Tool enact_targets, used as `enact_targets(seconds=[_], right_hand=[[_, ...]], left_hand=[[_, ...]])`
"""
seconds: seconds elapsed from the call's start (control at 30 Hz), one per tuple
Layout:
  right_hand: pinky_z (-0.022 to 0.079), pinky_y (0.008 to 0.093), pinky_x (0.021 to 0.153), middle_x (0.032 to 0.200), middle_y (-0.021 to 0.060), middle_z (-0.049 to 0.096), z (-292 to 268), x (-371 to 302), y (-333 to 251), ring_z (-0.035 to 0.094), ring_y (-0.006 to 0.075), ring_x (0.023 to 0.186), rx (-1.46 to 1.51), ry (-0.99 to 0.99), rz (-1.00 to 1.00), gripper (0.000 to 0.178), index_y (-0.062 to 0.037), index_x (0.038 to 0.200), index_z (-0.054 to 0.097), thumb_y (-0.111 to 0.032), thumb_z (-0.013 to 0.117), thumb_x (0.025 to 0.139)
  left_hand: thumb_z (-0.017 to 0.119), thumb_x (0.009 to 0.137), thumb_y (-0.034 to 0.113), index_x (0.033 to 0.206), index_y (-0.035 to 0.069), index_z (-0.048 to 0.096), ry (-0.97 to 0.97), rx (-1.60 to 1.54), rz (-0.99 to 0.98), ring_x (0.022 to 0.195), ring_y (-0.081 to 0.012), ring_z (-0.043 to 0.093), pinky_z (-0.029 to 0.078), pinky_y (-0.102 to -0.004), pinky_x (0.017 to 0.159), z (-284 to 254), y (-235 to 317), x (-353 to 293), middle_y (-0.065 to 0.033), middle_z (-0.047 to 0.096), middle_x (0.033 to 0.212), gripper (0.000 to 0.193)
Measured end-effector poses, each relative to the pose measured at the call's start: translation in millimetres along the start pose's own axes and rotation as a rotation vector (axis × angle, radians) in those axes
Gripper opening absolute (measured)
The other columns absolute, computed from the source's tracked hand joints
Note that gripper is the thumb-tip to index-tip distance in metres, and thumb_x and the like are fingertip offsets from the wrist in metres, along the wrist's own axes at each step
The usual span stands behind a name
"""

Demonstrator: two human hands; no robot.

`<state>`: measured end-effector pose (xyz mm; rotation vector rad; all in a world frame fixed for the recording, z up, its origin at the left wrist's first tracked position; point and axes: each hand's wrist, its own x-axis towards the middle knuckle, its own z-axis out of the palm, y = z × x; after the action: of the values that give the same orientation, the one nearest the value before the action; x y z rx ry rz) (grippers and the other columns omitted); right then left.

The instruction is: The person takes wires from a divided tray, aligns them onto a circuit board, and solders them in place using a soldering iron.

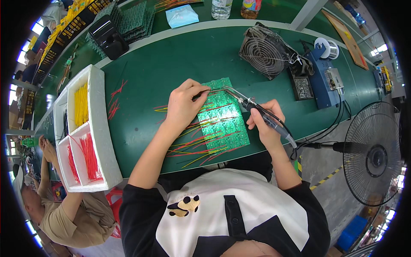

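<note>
A green circuit board panel [220, 116] lies on the green bench in front of me, with red, yellow and dark wires [192, 150] sticking out past its left side. My right hand [269, 128] is closed around a soldering iron [266, 116] with a metal guide tube along its front. Its tip reaches the upper part of the panel. At the panel's upper left edge my left hand [183, 103] pinches a thin wire, whose end meets the iron's tip. The wire looks dark, though the fingers hide most of it.
A white foam box [112, 150] with yellow and red wires stands left; loose red wires [114, 105] lie beside it. Behind the panel is a small square fan [263, 51]. A blue solder feeder [323, 77] stands right, cables trailing. Another person [72, 218] sits at left.
</note>
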<state>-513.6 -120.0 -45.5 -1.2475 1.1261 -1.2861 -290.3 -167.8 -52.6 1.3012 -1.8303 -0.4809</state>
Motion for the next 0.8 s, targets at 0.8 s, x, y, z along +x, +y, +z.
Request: enact_targets(seconds=[0.8], right_hand=[[0.046,0.0201,0.05,0.064,0.0093,0.062,4.4,-3.9,-2.5,0.058,0.0084,0.055,-0.12,-0.007,-0.027,0.016,0.0012,0.083,0.048,-0.003,0.063,0.081]], left_hand=[[0.065,0.072,0.004,0.085,0.005,0.068,0.001,0.11,0.101,0.057,-0.0149,0.057,0.047,-0.0264,0.055,2.3,-1.8,-4.2,-0.0041,0.057,0.077,0.014]])
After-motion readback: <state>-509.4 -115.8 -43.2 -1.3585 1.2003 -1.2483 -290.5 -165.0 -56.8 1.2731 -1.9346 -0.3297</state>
